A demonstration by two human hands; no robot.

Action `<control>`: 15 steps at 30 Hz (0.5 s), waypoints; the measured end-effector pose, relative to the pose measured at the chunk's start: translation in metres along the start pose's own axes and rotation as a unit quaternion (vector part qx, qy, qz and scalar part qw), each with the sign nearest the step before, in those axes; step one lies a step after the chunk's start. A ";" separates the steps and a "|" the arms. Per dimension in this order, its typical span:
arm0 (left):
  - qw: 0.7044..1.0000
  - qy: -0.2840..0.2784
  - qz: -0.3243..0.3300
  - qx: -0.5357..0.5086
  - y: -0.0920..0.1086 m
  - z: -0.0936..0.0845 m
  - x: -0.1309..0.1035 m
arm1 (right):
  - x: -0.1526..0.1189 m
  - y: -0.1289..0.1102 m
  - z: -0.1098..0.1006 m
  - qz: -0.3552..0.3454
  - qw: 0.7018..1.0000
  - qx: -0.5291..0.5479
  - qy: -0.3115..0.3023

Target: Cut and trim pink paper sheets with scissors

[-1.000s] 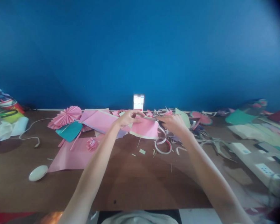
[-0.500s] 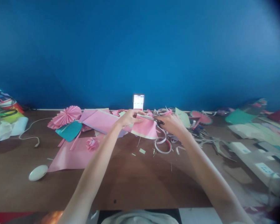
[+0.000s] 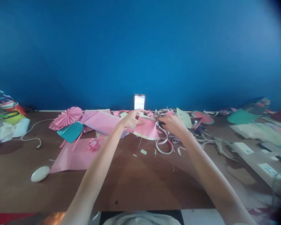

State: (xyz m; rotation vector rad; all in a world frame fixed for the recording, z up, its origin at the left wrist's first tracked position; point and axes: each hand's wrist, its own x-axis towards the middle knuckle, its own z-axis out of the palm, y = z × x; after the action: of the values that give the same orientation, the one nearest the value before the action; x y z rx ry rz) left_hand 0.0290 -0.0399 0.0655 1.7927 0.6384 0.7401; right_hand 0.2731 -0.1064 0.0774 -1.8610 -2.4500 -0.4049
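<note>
Near the back of the table, my left hand (image 3: 132, 119) grips the upper left part of a pink paper piece (image 3: 147, 127) with a pale edge. My right hand (image 3: 170, 122) is closed around dark-handled scissors (image 3: 162, 122), whose blades point left along the top of that paper. Just right of the paper lies a curled white and pink paper strip (image 3: 165, 146). Small pale scraps (image 3: 143, 152) are on the table below the paper. A lit phone (image 3: 139, 103) stands upright behind my hands.
Left of my arms are a pink pleated fan (image 3: 69, 117), a teal paper (image 3: 71, 132), pink sheets (image 3: 72, 156) with a paper flower (image 3: 92, 144), and a white oval object (image 3: 40, 174). A power strip (image 3: 255, 161) lies at the right.
The pink paper and my left hand have shifted very slightly; both hands keep their hold. The whole view has moved a little, so things appear slightly further right.
</note>
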 end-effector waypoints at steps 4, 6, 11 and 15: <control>1.000 -0.001 -0.004 -0.015 -0.001 0.001 0.000 | 0.000 0.000 -0.003 0.002 1.000 -0.012 0.000; 1.000 -0.006 -0.009 -0.020 0.001 0.001 0.000 | -0.001 -0.001 -0.003 0.005 1.000 -0.019 0.003; 1.000 -0.005 -0.003 -0.024 0.001 0.000 0.000 | -0.001 0.001 -0.002 0.004 1.000 -0.021 0.012; 0.999 0.003 -0.018 -0.028 -0.003 -0.005 0.001 | -0.002 0.006 -0.002 0.018 0.999 -0.005 0.030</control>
State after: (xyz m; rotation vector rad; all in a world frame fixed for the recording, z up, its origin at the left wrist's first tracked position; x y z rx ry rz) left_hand 0.0258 -0.0348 0.0646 1.7237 0.6463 0.7315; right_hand 0.2788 -0.1070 0.0801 -1.8650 -2.3782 -0.4656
